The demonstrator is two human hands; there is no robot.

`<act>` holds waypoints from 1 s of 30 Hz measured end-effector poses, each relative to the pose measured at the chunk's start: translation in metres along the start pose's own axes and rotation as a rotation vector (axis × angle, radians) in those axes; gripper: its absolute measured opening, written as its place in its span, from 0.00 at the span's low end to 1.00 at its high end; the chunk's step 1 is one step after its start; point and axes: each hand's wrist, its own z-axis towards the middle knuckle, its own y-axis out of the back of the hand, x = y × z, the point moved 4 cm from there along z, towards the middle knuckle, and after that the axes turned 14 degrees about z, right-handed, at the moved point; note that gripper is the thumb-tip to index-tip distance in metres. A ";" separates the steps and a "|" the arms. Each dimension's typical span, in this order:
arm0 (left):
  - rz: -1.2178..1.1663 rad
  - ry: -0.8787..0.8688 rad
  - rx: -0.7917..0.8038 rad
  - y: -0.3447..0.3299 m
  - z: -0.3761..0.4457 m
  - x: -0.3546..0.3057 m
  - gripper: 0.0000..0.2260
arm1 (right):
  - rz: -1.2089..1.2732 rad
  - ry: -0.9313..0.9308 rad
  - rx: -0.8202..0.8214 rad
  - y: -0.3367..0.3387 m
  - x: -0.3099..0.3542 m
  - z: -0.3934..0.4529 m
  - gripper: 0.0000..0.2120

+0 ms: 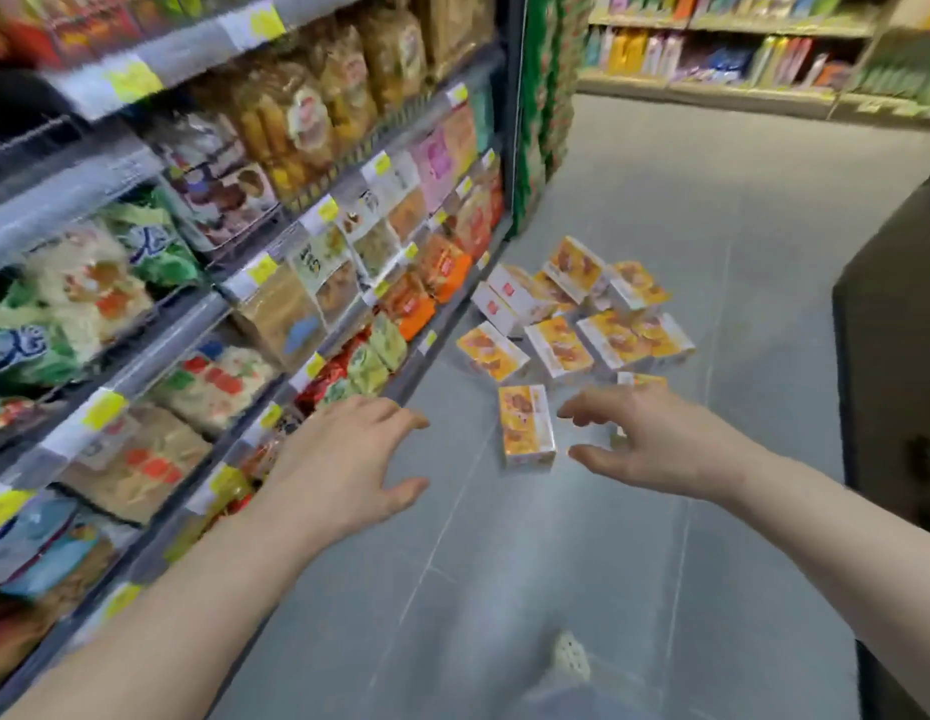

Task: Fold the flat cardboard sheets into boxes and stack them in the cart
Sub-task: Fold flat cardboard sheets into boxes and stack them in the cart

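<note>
While both arms reach forward over the grey floor (pixel 634 226), the left hand (pixel 343 459) and the right hand (pixel 655 444) hold nothing, fingers spread. One orange box (pixel 526 426) lies on the floor between them. More orange boxes (pixel 582 314) are piled behind it, near the bottom edge of the shelves (pixel 275 283).

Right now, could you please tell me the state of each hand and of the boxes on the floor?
Left hand: open, fingers spread, holding nothing.
Right hand: open, fingers loosely curved, holding nothing.
Near box: closed, lying alone on the floor between the hands, untouched.
Box pile: closed boxes, jumbled on the floor beside the shelf, some leaning on others.
Shelf: stocked with packets.
</note>
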 end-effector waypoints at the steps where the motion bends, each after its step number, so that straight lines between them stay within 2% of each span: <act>1: -0.006 -0.020 0.013 0.004 0.017 -0.011 0.25 | -0.007 -0.031 0.002 0.008 -0.018 0.001 0.19; 4: -0.038 -0.105 -0.003 0.018 0.080 -0.050 0.27 | -0.011 -0.115 -0.032 0.037 -0.077 0.001 0.19; 8: 0.062 -0.188 -0.046 0.030 0.136 -0.088 0.20 | 0.038 -0.217 -0.038 0.059 -0.138 -0.004 0.18; 11: 0.063 -0.299 -0.045 0.038 0.167 -0.110 0.20 | 0.079 -0.293 -0.058 0.071 -0.172 -0.010 0.19; 14: 0.088 -0.337 -0.125 0.046 0.197 -0.121 0.21 | 0.098 -0.364 -0.089 0.082 -0.197 -0.014 0.19; 18: 0.063 -0.399 -0.042 0.053 0.249 -0.144 0.25 | 0.124 -0.461 -0.152 0.103 -0.231 -0.013 0.18; 23: 0.048 -0.506 -0.105 0.055 0.334 -0.160 0.22 | 0.157 -0.566 -0.206 0.133 -0.277 0.011 0.18; 30: -0.015 -0.594 -0.050 0.059 0.475 -0.169 0.21 | 0.260 -0.742 -0.205 0.173 -0.358 0.078 0.18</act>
